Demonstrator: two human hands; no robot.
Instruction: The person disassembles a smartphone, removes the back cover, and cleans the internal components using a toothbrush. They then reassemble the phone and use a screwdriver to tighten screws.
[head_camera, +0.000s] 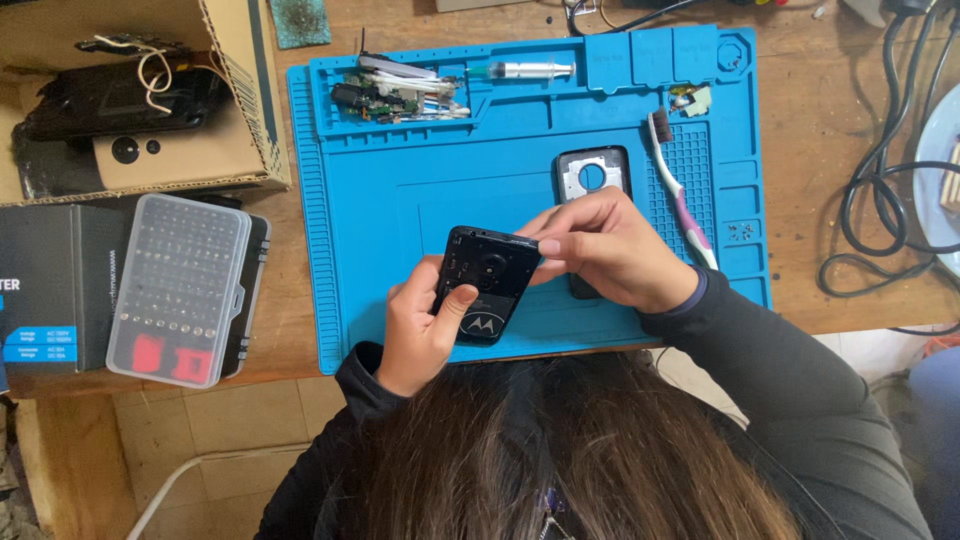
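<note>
Both of my hands hold a black phone back cover (487, 284) above the near edge of a blue silicone work mat (420, 190). My left hand (415, 325) grips its lower left side, thumb pressed on the cover's face. My right hand (610, 250) pinches its upper right corner. Behind my right hand, a phone frame (592, 176) with a round hole lies flat on the mat, partly hidden by my fingers.
A toothbrush (680, 195) lies on the mat's right side. A syringe (520, 70) and small parts (395, 95) fill its top trays. A clear bit-set case (180, 290), a black box (55, 285) and a cardboard box (130, 90) sit left. Black cables (890, 190) coil right.
</note>
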